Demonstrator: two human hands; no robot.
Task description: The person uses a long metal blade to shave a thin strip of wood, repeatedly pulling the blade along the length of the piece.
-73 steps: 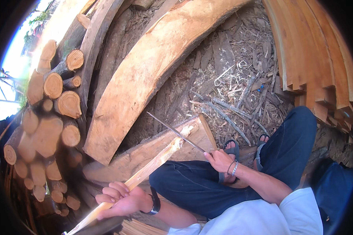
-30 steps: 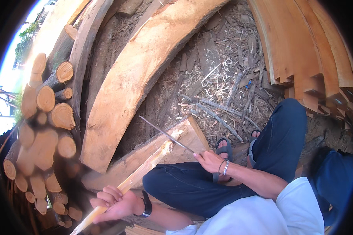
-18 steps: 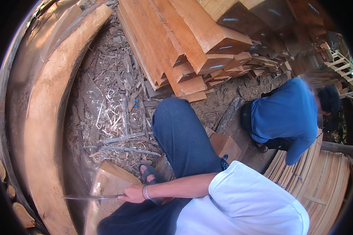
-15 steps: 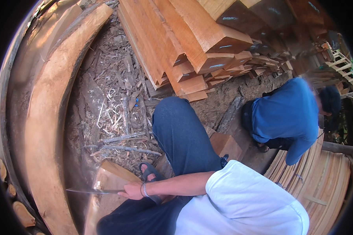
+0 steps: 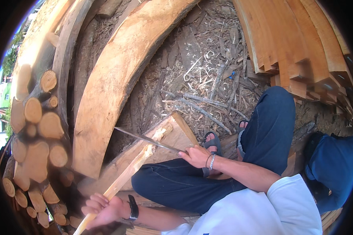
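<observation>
Stick (image 5: 127, 172) points diagonally upper right, left fingers (image 5: 93, 205) clamped round it, right fingers (image 5: 189, 155) round a knife (image 5: 147, 139).

The left hand (image 5: 101, 211) was curled closed, the left forearm (image 5: 157, 219) reaching out sideways; the right hand (image 5: 197, 156) gripped farther forward, the right forearm (image 5: 241, 170) slanting over the bent legs (image 5: 180, 182).

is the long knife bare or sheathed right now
Bare: the long knife shows uncovered grey metal all the way from the right hand out to its narrow tip.
</observation>
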